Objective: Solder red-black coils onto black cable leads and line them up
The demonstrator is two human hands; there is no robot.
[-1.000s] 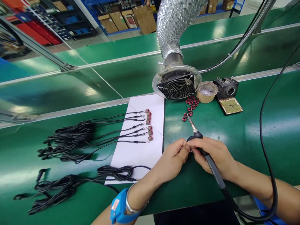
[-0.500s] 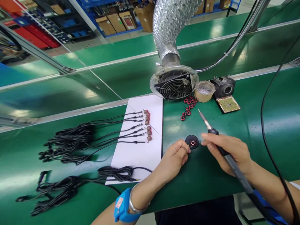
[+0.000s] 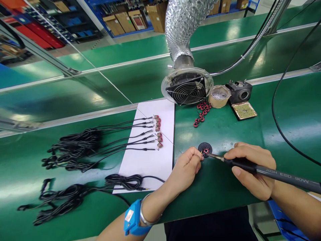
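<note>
My right hand [image 3: 253, 170] is closed round the black handle of a soldering iron [image 3: 271, 171], which lies nearly level with its tip touching a small black disc with a red coil [image 3: 205, 149] on the green bench. My left hand [image 3: 186, 169] is pinched shut just left of that disc, holding something too fine to make out. A blue wrist strap [image 3: 131, 219] sits on my left wrist.
White sheet [image 3: 150, 164] with several black cables ending in small coils [image 3: 157, 132]. Cable bundles [image 3: 72, 150] lie left. Fume extractor fan [image 3: 188, 88] on a foil duct, a pile of red coils [image 3: 202, 113], a solder pot [image 3: 219, 96], an iron stand with sponge [image 3: 242, 100] stand behind.
The soldering iron swung from pointing away to lying level, its tip now on the black disc. The disc, hidden a second ago, is uncovered. My left hand stayed put.
</note>
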